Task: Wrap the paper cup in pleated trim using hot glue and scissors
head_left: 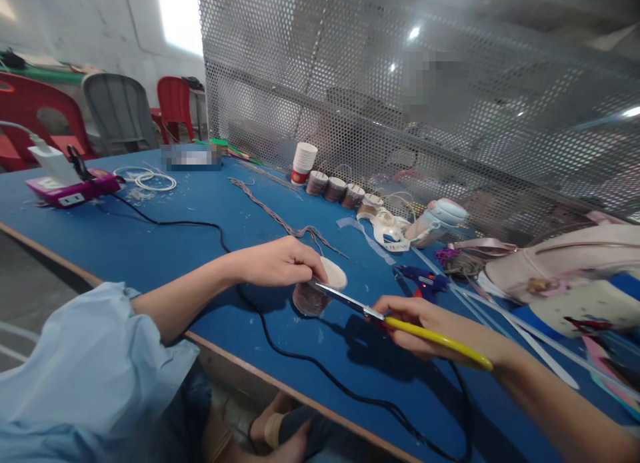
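My left hand (277, 261) is closed around a small paper cup (317, 291) wrapped in brown cord, held tilted just above the blue table (165, 243). My right hand (425, 326) grips yellow-handled scissors (400, 323). Their blades point left and meet the cup's rim beside my left fingers. A brown braided cord (273, 213) trails across the table behind the cup.
A black cable (310, 363) runs across the table under my arms. A blue glue gun (423, 281) and white glue sticks lie right of the scissors. Several wrapped cups (335, 188), a stack of paper cups (303, 162), a pink bag (560, 256) and a perforated metal screen stand behind.
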Demonstrator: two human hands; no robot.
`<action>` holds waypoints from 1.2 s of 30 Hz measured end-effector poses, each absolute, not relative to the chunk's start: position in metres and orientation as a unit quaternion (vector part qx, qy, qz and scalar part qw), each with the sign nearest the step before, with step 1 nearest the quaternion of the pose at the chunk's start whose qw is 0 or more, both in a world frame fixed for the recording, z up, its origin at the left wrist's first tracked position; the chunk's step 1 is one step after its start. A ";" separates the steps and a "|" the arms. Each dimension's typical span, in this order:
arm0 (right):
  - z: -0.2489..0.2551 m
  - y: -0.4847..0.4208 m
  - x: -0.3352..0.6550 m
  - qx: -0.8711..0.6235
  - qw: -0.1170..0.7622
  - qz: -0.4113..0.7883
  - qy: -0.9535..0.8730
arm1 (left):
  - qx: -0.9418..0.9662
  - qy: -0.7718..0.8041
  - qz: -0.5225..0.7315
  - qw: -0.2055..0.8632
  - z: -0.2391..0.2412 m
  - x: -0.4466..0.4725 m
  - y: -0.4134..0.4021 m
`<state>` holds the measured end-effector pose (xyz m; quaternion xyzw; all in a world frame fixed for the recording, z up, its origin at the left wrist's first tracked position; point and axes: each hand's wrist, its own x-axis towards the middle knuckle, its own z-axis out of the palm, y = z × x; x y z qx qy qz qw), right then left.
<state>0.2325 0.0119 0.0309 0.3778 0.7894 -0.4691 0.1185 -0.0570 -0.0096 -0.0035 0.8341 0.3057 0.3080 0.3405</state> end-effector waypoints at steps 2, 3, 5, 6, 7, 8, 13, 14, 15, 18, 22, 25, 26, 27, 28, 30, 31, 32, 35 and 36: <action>0.033 0.011 0.231 0.380 0.119 -0.465 0.791 | 0.834 0.307 0.310 0.338 -0.003 -0.057 -0.010; 0.033 0.011 0.231 0.381 0.120 -0.462 0.792 | 0.834 0.306 0.310 0.339 -0.003 -0.057 -0.010; 0.035 0.011 0.230 0.379 0.121 -0.458 0.795 | 0.834 0.304 0.311 0.340 -0.002 -0.057 -0.010; 0.036 0.011 0.230 0.380 0.121 -0.457 0.795 | 0.834 0.303 0.311 0.341 -0.002 -0.056 -0.011; 0.037 0.011 0.230 0.380 0.122 -0.456 0.795 | 0.835 0.301 0.311 0.340 -0.001 -0.056 -0.011; 0.038 0.011 0.229 0.380 0.124 -0.455 0.796 | 0.836 0.300 0.311 0.338 0.000 -0.056 -0.012; 0.045 0.014 0.229 0.367 0.140 -0.436 0.810 | 0.854 0.284 0.300 0.316 0.002 -0.055 -0.014; 0.047 0.014 0.229 0.364 0.143 -0.433 0.812 | 0.858 0.281 0.297 0.312 0.002 -0.055 -0.014; 0.049 0.015 0.228 0.361 0.146 -0.430 0.815 | 0.861 0.280 0.293 0.308 0.003 -0.055 -0.015; 0.055 0.014 0.226 0.366 0.149 -0.412 0.821 | 0.867 0.278 0.288 0.298 0.002 -0.054 -0.015; 0.061 0.010 0.219 0.370 0.148 -0.388 0.831 | 0.874 0.275 0.288 0.279 0.001 -0.054 -0.015; 0.064 0.008 0.214 0.366 0.152 -0.386 0.833 | 0.879 0.267 0.291 0.268 0.000 -0.055 -0.015; 0.065 0.008 0.213 0.365 0.154 -0.387 0.833 | 0.880 0.265 0.292 0.265 0.000 -0.055 -0.015; 0.065 0.008 0.213 0.365 0.156 -0.388 0.832 | 0.881 0.263 0.292 0.264 0.000 -0.055 -0.015; 0.066 0.008 0.213 0.366 0.158 -0.388 0.831 | 0.881 0.262 0.292 0.263 0.000 -0.055 -0.015; 0.065 0.007 0.213 0.372 0.165 -0.386 0.828 | 0.880 0.267 0.291 0.265 -0.001 -0.056 -0.014; 0.065 0.007 0.213 0.376 0.170 -0.383 0.827 | 0.878 0.270 0.291 0.268 -0.001 -0.056 -0.014; 0.064 0.006 0.214 0.380 0.174 -0.376 0.827 | 0.876 0.273 0.292 0.271 -0.001 -0.056 -0.014; 0.064 0.005 0.218 0.391 0.178 -0.340 0.837 | 0.868 0.285 0.301 0.272 -0.003 -0.058 -0.012; 0.064 0.004 0.220 0.394 0.175 -0.329 0.840 | 0.866 0.294 0.305 0.267 -0.003 -0.058 -0.012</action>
